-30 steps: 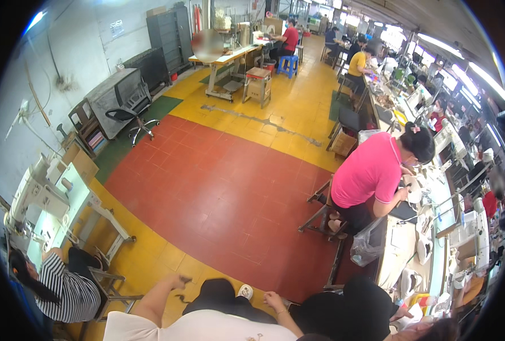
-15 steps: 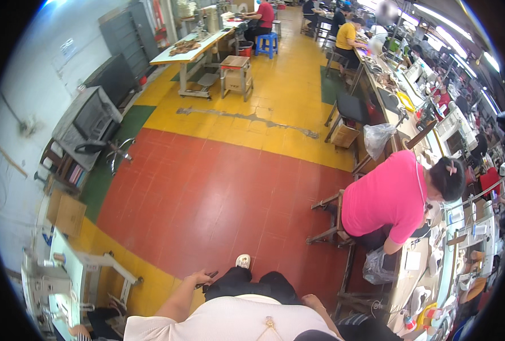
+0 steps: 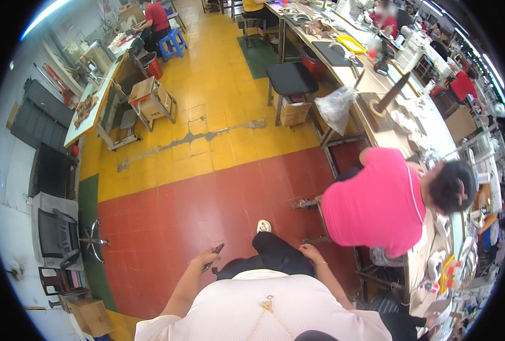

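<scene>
My left hand is closed round a small dark hand tool, held out over the red floor beside my dark trousers. The tool is slim and its ends stick out past my fingers; its exact kind is too small to make out. My right hand hangs at the other side of my legs, loosely relaxed, with nothing visible in it. A bracelet circles that wrist. One of my feet, in a white shoe, shows on the red floor ahead.
Close on my right, a person in a pink shirt sits on a stool at a long workbench. Ahead are a black-topped stool and a hanging plastic bag. To the left stand an office chair, a carton and a table.
I have moved forward over the red floor and my view has turned to the right. The pink-shirted person and the bench are nearer. The dark tool stays in my left hand.
</scene>
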{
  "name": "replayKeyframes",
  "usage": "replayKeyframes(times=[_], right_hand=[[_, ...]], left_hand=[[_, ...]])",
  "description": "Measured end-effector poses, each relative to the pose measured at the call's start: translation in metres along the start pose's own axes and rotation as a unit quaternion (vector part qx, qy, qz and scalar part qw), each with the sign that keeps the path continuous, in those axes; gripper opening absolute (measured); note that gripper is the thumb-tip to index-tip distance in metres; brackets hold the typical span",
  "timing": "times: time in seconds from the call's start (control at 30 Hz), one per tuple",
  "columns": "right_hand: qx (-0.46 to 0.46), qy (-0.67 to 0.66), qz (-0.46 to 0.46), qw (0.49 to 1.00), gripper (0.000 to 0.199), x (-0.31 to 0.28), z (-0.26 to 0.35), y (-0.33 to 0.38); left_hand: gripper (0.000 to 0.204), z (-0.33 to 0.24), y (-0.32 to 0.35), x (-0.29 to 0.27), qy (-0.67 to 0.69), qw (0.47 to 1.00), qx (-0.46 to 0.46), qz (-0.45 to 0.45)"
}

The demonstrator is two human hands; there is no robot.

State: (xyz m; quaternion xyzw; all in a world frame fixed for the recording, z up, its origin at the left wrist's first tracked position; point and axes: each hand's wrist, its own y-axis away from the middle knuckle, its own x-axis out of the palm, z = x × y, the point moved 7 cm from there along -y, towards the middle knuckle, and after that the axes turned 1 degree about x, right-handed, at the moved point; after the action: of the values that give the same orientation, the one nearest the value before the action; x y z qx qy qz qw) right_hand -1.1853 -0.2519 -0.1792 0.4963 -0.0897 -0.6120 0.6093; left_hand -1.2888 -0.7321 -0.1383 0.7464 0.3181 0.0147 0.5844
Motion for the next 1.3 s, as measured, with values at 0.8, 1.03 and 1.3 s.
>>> replayKeyframes(times=[0.8, 1.03, 1.3], right_hand=[[-0.051, 0.000, -0.146, 0.988, 0.044, -0.272, 0.270, -0.364], [-0.033, -0.113, -0.212, 0.970, 0.037, -0.307, 0.321, -0.362], [0.015, -0.060, -0.156, 0.986, 0.036, -0.363, 0.386, -0.418]], left_hand=[[0.025, -0.499, -0.261, -0.377, 0.085, 0.975, 0.044, 0.199], [0.030, -0.538, -0.296, -0.393, -0.028, 0.973, 0.070, 0.216], [0.064, -0.571, -0.324, -0.429, -0.043, 0.984, 0.059, 0.161]])
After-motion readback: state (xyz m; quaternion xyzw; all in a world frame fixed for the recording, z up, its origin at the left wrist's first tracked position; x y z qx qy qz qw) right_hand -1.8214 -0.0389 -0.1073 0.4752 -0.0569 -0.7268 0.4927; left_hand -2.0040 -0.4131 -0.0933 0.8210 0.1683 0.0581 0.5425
